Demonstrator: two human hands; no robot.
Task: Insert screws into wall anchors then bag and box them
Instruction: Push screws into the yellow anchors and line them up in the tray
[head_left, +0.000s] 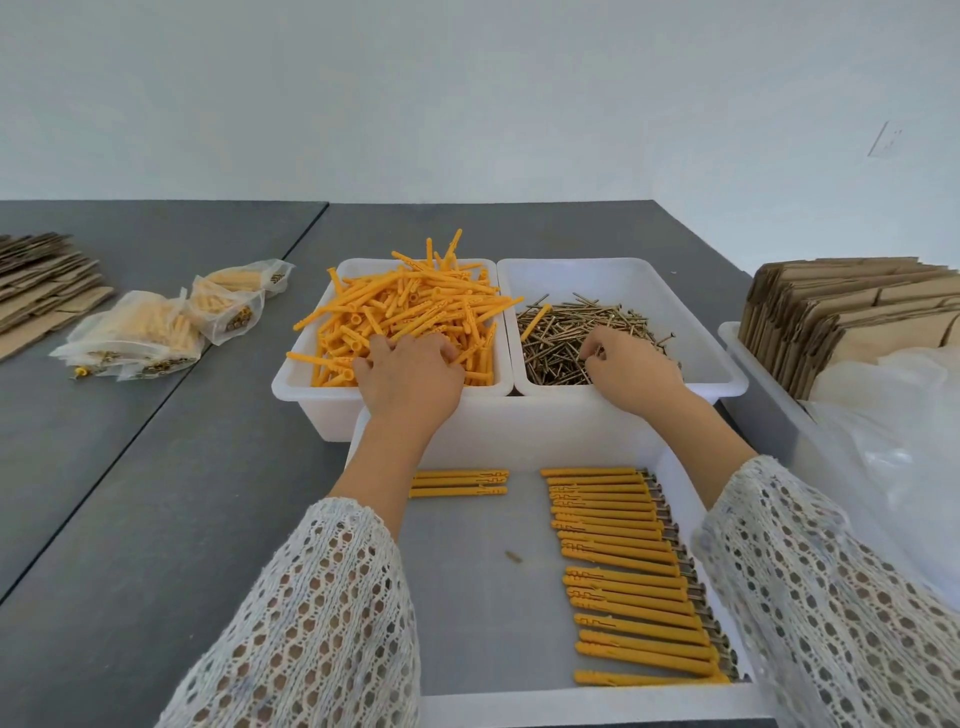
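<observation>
Both hands deep in the bins on a grey surface (156, 519), plain white wall (467, 104) behind.

Left hand (410, 376) curled into the orange anchors (405, 306) in the left bin, right hand (631, 371) pinching at the screws (561, 338) in the right bin; can't tell what the fingers actually hold. Finished anchors (628, 566) lined up in the near tray, filled bags (156, 332) far left, flat cardboard (852, 312) right.

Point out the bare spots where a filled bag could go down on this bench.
Bare grey table lies left of the front tray, below the filled bags. The tray floor between the short anchor row and the long assembled row is also free. Crowded: both bins, where the left hand and right hand are digging.
</observation>
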